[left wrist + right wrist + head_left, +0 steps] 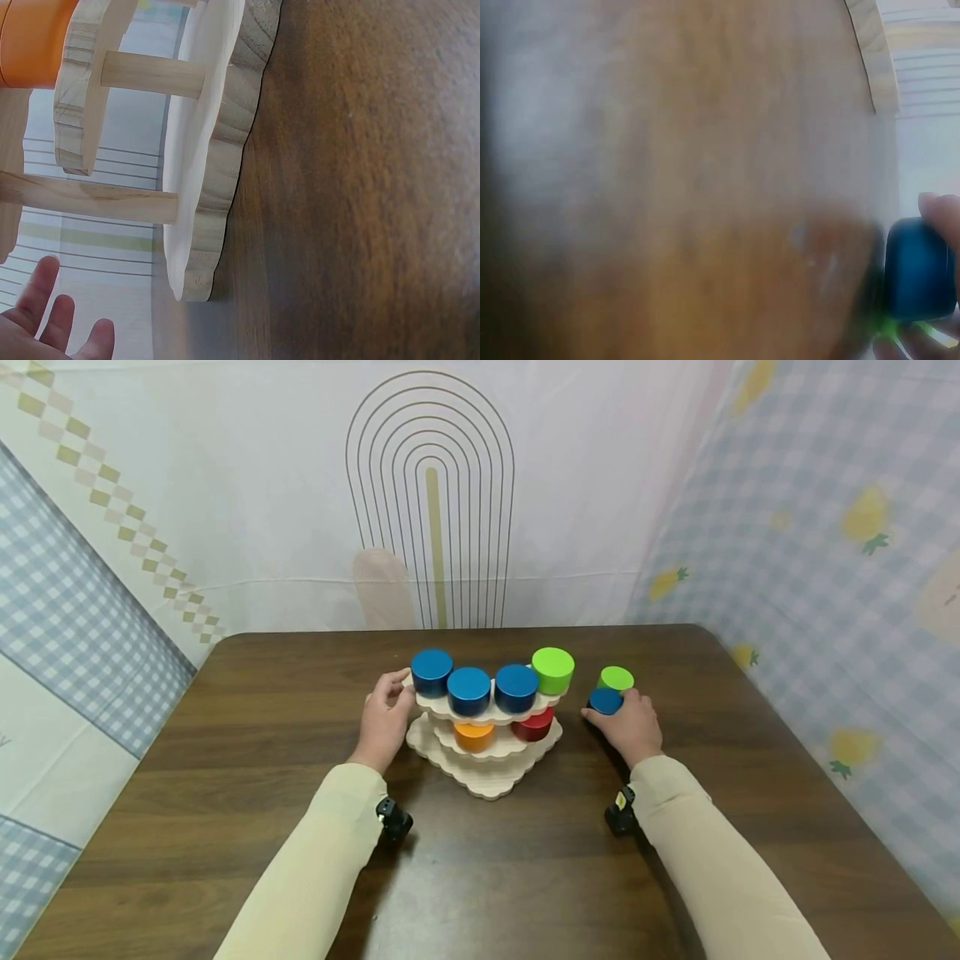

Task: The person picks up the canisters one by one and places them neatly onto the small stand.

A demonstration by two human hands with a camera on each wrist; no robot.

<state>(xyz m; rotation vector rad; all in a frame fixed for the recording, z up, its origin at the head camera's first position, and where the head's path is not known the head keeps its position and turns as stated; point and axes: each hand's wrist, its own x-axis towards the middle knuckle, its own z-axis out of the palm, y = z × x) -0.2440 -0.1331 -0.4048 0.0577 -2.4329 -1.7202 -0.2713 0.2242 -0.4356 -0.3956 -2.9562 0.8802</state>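
Note:
A three-tiered pale wooden stand [487, 774] with scalloped edges stands mid-table. Its top tier bears blue cylinders [468, 691] and a green cylinder [552, 671]; an orange cylinder [474, 737] and a red cylinder [533, 726] sit on the middle tier. My left hand [384, 720] holds the left corner of the top tier between thumb and forefinger; its other fingers [56, 322] extend free in the left wrist view. To the right of the stand, my right hand [630, 727] grips a blue cylinder [919, 270], just in front of another green cylinder [617, 677].
The brown wooden table [285, 718] has rounded back corners. Behind it hangs a pale printed cloth [285, 485], and a checked cloth [817, 635] runs along the right side. Round posts [90, 196] separate the stand's tiers.

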